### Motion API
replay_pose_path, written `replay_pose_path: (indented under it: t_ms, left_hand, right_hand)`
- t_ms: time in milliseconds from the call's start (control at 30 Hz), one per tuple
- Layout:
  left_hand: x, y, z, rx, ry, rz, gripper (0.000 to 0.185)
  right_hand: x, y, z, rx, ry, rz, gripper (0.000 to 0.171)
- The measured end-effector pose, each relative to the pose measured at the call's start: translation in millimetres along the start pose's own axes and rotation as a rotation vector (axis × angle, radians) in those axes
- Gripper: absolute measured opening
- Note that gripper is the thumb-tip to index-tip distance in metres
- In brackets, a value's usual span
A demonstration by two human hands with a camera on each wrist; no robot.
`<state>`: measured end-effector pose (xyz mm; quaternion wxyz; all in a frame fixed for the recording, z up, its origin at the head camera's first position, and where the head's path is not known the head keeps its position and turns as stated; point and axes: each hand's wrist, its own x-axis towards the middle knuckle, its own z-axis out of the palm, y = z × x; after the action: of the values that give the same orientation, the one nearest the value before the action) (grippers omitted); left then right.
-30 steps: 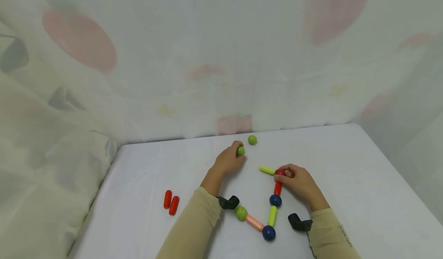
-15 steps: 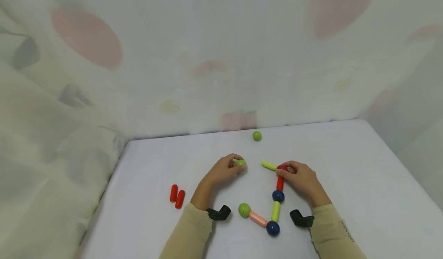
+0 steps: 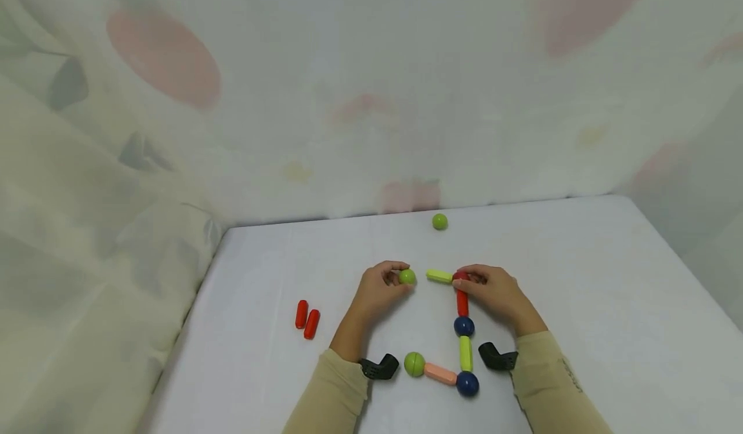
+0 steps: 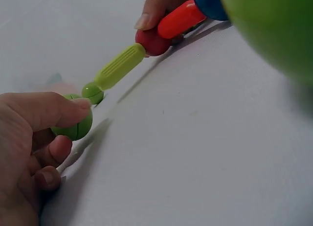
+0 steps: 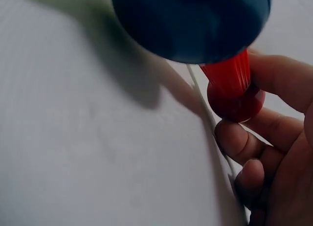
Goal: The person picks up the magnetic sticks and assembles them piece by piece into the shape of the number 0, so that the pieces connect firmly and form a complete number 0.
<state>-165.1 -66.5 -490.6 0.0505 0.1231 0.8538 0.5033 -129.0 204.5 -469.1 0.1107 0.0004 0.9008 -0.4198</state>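
On the white table: I see a chain of toy sticks and balls.
Left hand: my curled fingers pinch a green ball, just left of the yellow-green stick.
Right hand: my fingers grip the red ball where that stick meets the red stick.
Far side: another green ball sits alone.
Left side: two loose red sticks.

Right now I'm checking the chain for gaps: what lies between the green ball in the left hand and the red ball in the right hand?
A yellow-green stick lies between the green ball and the red ball, seen in the head and left wrist views.
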Motion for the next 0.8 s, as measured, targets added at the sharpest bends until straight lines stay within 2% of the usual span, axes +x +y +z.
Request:
replay_pose_path:
  t_ms: [200,433,800]
  left_hand:
    - [-5.9,-1.2,-1.2,-0.003,-0.029,0.044,0.038]
    - [-13.2,-0.3,-6.1,-0.006,-0.089,0.134,0.034]
    - [-16.8,3.8,-4.8,0.040,-0.113,0.094,0.032]
  right_hand:
    - [-2.9,-2.8,6.1,0.036,-0.041,-0.041,0.053]
    - [-7.5,0.7,11.0,0.021,-0.026,-0.065,0.051]
    - [-9.2,2.4,13.8,0.015,-0.022,-0.075,0.049]
